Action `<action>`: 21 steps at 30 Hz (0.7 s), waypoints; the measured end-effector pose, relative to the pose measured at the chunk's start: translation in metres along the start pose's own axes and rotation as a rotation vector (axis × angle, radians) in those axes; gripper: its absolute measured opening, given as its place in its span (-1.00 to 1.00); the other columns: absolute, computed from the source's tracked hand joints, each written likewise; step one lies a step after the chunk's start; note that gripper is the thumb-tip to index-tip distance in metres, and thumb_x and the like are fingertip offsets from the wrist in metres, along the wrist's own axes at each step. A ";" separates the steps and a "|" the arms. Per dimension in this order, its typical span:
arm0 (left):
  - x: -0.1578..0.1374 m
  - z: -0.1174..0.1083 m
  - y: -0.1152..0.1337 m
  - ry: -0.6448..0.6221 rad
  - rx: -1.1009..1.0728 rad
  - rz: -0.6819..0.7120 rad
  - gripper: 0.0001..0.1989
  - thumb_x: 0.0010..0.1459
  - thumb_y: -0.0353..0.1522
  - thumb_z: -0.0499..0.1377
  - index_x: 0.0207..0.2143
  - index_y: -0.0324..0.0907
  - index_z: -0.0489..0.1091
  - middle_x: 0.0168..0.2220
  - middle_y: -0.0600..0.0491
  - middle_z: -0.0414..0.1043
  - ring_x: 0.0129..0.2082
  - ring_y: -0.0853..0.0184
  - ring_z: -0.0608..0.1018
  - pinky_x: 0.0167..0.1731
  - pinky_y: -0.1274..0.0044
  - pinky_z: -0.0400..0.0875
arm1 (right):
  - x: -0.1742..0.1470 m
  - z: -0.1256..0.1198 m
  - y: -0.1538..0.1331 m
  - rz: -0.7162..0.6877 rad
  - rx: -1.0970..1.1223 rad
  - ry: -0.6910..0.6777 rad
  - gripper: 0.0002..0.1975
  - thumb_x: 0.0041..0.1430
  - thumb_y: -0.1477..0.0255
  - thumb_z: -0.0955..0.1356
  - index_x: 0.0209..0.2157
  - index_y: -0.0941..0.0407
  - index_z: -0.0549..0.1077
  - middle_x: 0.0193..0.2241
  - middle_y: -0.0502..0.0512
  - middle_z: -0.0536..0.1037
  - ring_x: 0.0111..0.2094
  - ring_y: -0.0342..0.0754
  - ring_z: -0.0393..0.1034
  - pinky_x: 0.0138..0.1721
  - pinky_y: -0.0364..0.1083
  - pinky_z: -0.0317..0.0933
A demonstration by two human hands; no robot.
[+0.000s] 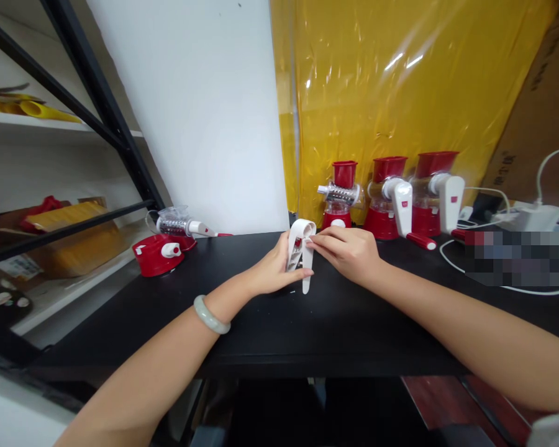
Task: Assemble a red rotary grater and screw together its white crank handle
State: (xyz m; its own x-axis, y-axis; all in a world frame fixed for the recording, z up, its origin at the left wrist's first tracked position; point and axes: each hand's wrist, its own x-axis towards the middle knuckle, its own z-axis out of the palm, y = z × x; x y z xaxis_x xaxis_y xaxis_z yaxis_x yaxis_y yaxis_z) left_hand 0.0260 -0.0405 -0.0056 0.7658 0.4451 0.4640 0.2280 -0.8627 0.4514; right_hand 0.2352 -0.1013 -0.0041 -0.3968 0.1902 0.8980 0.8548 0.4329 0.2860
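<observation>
beyond the grip i see three red grinders: one with a bare metal drum [341, 197], two with white cranks [397, 202] [440, 192], all against a yellow plastic sheet [391, 87]. left of the grip, on the black tabletop [279, 323], lie a red base [157, 253] and a loose drum part [179, 225]. right of the grip, white cables [494, 282] trail; a cardboard box [535, 118] leans behind.

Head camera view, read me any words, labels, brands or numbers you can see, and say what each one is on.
No text can be read here.
Cardboard box: dark printed marks on its side, too blurred to read.
White cranks of the red graters: small red badges, too small to read.
Patch at the table's right end: pixelated, unreadable.
White handle in the left hand and right hand: no lettering visible.
</observation>
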 end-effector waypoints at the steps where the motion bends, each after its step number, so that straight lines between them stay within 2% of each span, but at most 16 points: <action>1: 0.000 0.001 0.000 -0.001 0.002 -0.001 -0.14 0.09 -0.08 0.20 0.25 -0.22 -0.18 0.17 -0.25 0.08 0.15 0.00 0.28 0.12 0.19 0.22 | 0.000 0.000 0.000 -0.009 -0.023 0.001 -0.83 0.23 0.34 0.34 -0.28 0.08 0.57 -0.40 0.00 0.60 -0.46 -0.20 0.44 -0.46 -0.19 0.17; 6: 0.000 0.003 -0.001 -0.015 0.014 -0.002 -0.14 0.10 -0.09 0.20 0.25 -0.20 -0.21 0.16 -0.25 0.08 0.14 0.02 0.29 0.10 0.19 0.25 | 0.001 0.000 0.001 -0.038 -0.067 -0.030 -0.80 0.25 0.31 0.31 -0.29 0.04 0.57 -0.44 0.01 0.58 -0.49 -0.19 0.38 -0.48 -0.16 0.11; 11: -0.001 0.005 0.002 -0.011 -0.004 0.009 -0.14 0.11 -0.11 0.20 0.27 -0.17 -0.23 0.15 -0.24 0.09 0.15 0.00 0.28 0.12 0.17 0.23 | 0.000 0.001 0.000 0.002 -0.031 -0.072 -0.77 0.27 0.27 0.28 -0.29 0.02 0.56 -0.46 0.03 0.55 -0.50 -0.17 0.35 -0.49 -0.13 0.08; 21: -0.001 0.006 0.004 -0.004 -0.019 0.021 -0.19 0.14 -0.12 0.18 0.26 -0.21 -0.19 0.20 -0.26 0.05 0.19 0.01 0.25 0.16 0.20 0.18 | 0.002 -0.001 -0.003 -0.074 -0.124 -0.042 -0.78 0.27 0.31 0.29 -0.34 0.04 0.55 -0.51 0.01 0.52 -0.54 -0.18 0.28 -0.52 -0.11 0.00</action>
State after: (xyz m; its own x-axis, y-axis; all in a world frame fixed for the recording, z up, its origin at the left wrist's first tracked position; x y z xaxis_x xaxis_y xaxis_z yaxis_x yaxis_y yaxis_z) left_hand 0.0300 -0.0458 -0.0092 0.7730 0.4259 0.4701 0.2003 -0.8671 0.4562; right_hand 0.2321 -0.1031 -0.0025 -0.4720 0.1995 0.8587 0.8563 0.3352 0.3928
